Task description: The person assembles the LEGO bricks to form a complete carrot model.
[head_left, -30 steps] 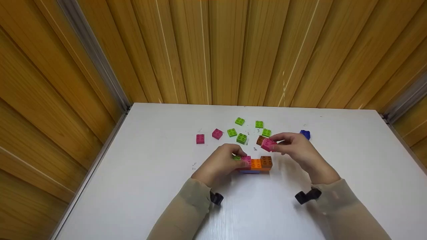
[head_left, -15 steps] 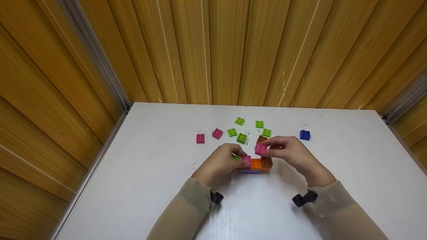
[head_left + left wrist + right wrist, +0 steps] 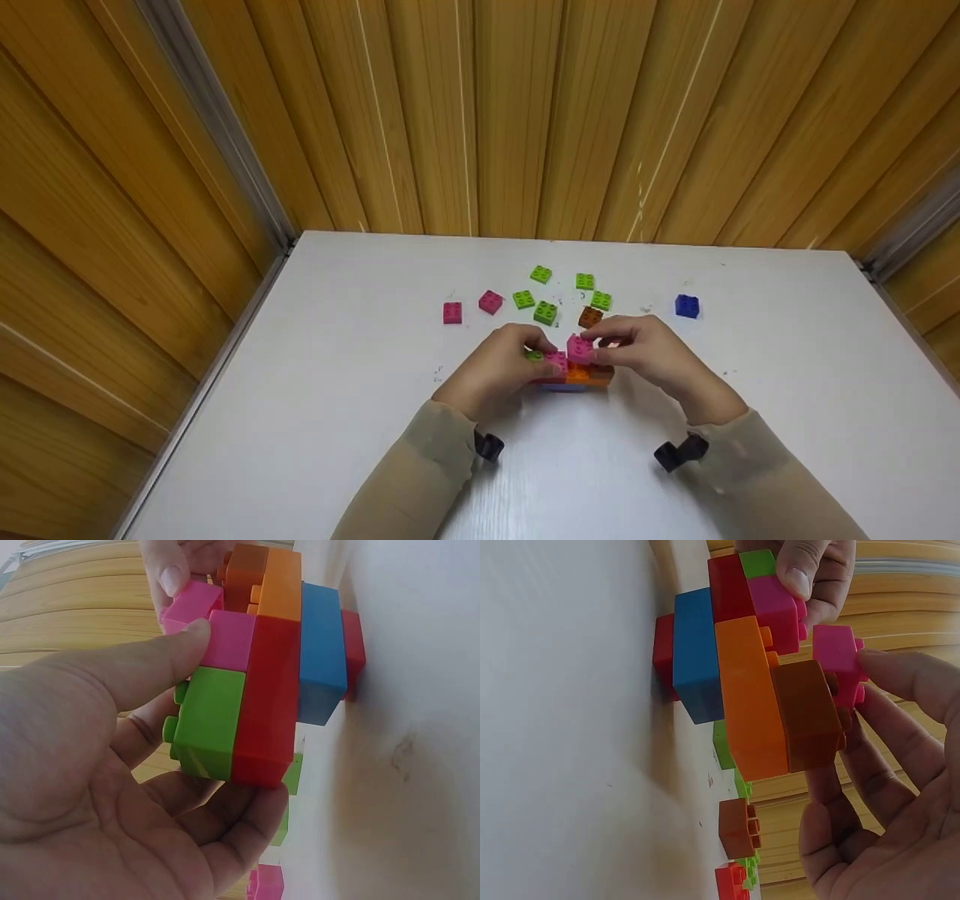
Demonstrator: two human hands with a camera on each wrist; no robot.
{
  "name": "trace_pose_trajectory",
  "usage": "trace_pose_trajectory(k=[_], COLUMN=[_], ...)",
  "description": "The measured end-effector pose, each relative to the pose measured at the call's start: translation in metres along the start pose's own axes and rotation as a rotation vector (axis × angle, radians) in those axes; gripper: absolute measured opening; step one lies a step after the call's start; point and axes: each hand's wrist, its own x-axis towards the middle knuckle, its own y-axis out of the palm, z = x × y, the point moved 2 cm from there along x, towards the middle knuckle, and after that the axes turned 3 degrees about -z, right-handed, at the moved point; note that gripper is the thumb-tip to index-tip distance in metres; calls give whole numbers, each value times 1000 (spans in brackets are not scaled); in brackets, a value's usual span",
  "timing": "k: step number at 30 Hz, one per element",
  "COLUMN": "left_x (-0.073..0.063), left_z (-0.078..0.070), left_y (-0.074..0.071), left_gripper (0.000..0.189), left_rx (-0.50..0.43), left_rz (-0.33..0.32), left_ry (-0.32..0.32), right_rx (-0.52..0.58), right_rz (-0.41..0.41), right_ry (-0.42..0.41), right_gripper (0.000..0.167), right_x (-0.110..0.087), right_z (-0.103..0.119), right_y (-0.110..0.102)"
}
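Observation:
My left hand (image 3: 499, 364) grips a stepped stack of toy building bricks by its left end, thumb on a pink brick (image 3: 230, 641) beside a green brick (image 3: 210, 724). These sit on a red brick (image 3: 266, 697) level with an orange brick (image 3: 751, 701). Below are a blue brick (image 3: 322, 652) and a small red brick (image 3: 663, 652) at the table surface. A brown brick (image 3: 806, 716) tops the right end. My right hand (image 3: 652, 356) pinches another pink brick (image 3: 836, 652) close over the orange studs, between the mounted pink and brown bricks.
Behind the hands lie several loose green bricks (image 3: 545, 313), two pink bricks (image 3: 490, 302) and a brown brick (image 3: 590, 316). A blue brick (image 3: 686, 306) lies farther right. The white table (image 3: 337, 337) ends at a wood-patterned wall (image 3: 510, 120).
My right hand has carried the pink brick left and down, from beyond the stack's right end to over its orange section. The left hand stays on the stack.

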Motion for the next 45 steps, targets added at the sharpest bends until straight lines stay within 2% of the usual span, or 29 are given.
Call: trace_pose_trajectory(k=[8, 14, 23, 31, 38, 45], left_x=[0, 0, 1, 1, 1, 1], left_z=[-1, 0, 1, 1, 2, 1], left_y=[0, 0, 0, 0, 0, -1], left_gripper=[10, 10, 9, 11, 11, 12], left_rx=[-9, -12, -13, -20, -32, -25], left_rz=[7, 7, 6, 0, 6, 2], left_ry=[-3, -15, -1, 1, -11, 17], right_rx=[-24, -54, -105, -73, -64, -77], right_rz=[41, 39, 40, 53, 40, 11], right_ry=[-24, -34, -108, -80, -94, -78], right_gripper=[30, 28, 25, 25, 24, 24], right_x=[0, 0, 2, 2, 2, 3], right_z=[-1, 1, -1, -7, -8, -5], right_y=[2, 2, 7, 11, 14, 15])
